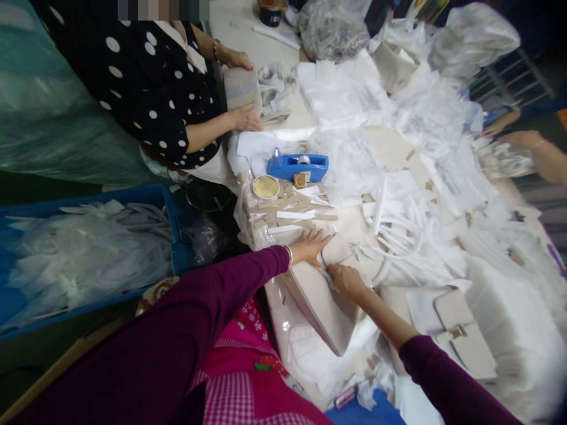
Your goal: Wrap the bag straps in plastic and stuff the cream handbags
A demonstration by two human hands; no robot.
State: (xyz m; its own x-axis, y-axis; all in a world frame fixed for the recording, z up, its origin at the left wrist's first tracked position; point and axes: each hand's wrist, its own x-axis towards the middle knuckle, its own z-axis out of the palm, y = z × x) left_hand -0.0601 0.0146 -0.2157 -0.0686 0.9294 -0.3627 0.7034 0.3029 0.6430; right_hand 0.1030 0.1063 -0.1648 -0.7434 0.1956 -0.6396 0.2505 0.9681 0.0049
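A cluttered work surface [390,144] fills the room's middle, strewn with plastic wrap [349,165]. A beige bag [325,307] lies at its near edge. The left hand [310,247] rests with fingers spread over the flap [336,249], probably to steady it; the right hand [348,282] curls at the flap's edge, though whether it grips the flap or the white paper [325,273] there cannot be told. A blue tape dispenser [283,169] and card strips [296,215] lie toward the left edge, presumably kept within reach. The bag looks smooth and plain, with a thin darker line along its side; a similar bag [469,339] lies farther right.
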